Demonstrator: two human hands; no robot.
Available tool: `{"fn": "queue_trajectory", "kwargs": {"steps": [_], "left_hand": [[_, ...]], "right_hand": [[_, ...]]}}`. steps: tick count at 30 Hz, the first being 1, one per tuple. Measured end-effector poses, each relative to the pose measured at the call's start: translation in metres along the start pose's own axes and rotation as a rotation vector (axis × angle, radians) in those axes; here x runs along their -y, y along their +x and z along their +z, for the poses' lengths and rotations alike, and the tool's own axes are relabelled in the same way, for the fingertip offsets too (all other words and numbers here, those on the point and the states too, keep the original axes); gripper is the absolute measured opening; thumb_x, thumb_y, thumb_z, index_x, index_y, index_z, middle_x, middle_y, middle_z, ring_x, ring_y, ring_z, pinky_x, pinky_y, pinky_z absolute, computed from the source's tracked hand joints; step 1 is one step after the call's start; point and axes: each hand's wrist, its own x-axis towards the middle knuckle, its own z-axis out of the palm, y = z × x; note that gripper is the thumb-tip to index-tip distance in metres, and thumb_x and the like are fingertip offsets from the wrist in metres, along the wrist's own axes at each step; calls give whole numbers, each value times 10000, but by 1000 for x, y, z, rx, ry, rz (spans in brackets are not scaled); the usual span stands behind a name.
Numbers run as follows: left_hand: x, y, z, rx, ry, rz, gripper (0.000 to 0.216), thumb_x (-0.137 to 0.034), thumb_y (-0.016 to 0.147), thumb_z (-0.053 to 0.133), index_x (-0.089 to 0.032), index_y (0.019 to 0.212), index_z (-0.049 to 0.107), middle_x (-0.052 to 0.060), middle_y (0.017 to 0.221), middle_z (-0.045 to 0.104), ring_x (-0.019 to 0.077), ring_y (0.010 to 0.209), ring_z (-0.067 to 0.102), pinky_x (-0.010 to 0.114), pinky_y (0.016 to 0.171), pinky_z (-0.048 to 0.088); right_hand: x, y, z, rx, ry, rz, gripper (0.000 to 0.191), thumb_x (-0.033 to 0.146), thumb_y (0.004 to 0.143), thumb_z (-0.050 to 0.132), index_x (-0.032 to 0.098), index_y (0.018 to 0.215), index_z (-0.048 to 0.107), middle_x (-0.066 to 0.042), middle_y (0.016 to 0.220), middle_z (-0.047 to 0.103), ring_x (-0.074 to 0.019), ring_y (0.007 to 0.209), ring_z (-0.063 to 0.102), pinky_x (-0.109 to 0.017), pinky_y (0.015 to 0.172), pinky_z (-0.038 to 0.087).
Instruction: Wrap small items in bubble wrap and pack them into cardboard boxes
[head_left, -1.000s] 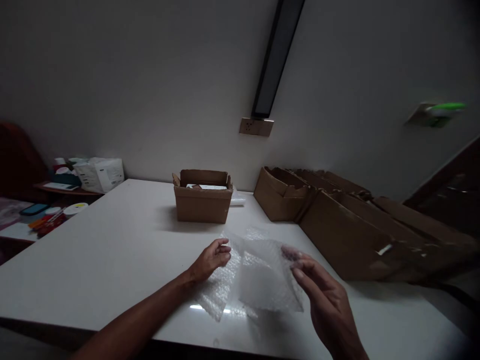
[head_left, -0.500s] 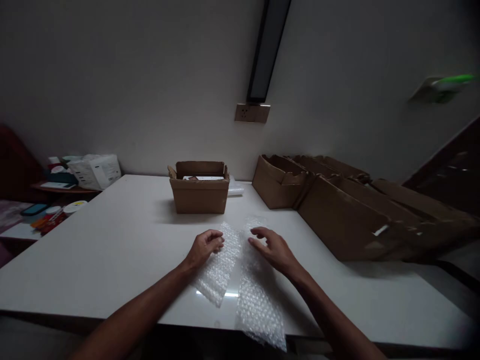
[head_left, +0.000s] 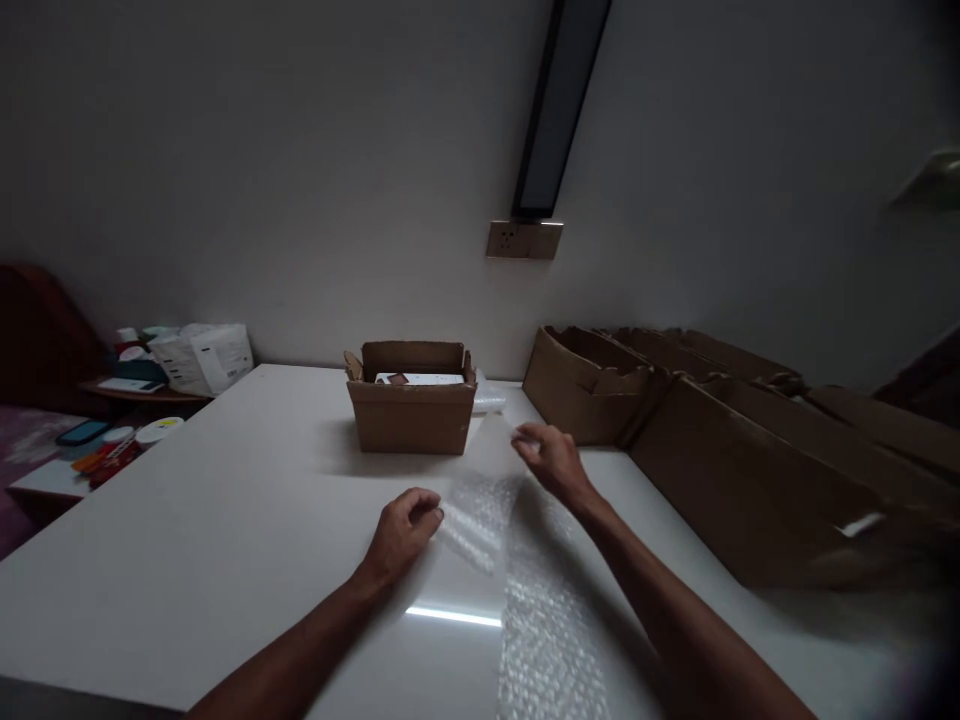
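Observation:
A clear piece of bubble wrap [head_left: 477,515], blurred by motion, stretches between my two hands above the white table. My left hand [head_left: 403,530] pinches its near left edge, thumb against fingers. Farther back and to the right, my right hand [head_left: 551,462] is closed in a pinch at the wrap's far end. Beneath my right forearm, a second, longer strip of bubble wrap [head_left: 551,630] lies flat and runs toward the table's front edge. Beyond my left hand stands an open cardboard box [head_left: 412,418] with a white item [head_left: 439,380] showing inside.
Several open cardboard boxes [head_left: 750,480] crowd the right side of the white table [head_left: 225,540]. A roll of bubble wrap [head_left: 489,403] lies behind the small box. A wall socket [head_left: 523,240] is above. At far left, a low shelf holds a white package [head_left: 202,358] and containers.
Both hands have closed on the left-hand bubble wrap piece and lifted and turned it. My right hand moved away toward the back. The view shifted a little.

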Motion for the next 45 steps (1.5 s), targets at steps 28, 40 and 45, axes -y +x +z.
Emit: {"fn": "queue_trajectory", "kwargs": {"steps": [28,40,45], "left_hand": [[4,-10,19,101,509,294,175,-144,782,539,-190,883,675,50,932,702,238,934,586,420,892,392],[2,-22,28,84,9,-40,772,-347,744,727,-130,1405,393,201,1353,554,290,1243,544,425,1037,422],[-21,-44,55,345,-648,-111,787,-372,662,836,-136,1321,476,166,1238,636,285,1145,608,402,1010,439]], "right_hand": [[-91,-63,18,43,89,159,356,452,812,587,196,1041,681,-135,1200,683,-350,1112,593,-462,919,400],[17,-79,22,-123,631,66,183,392,876,487,220,855,546,-11,773,657,-190,695,653,-292,642,492],[47,-81,-8,-284,813,43,248,424,882,528,226,1028,496,-31,946,639,-153,694,639,-286,636,532]]}}
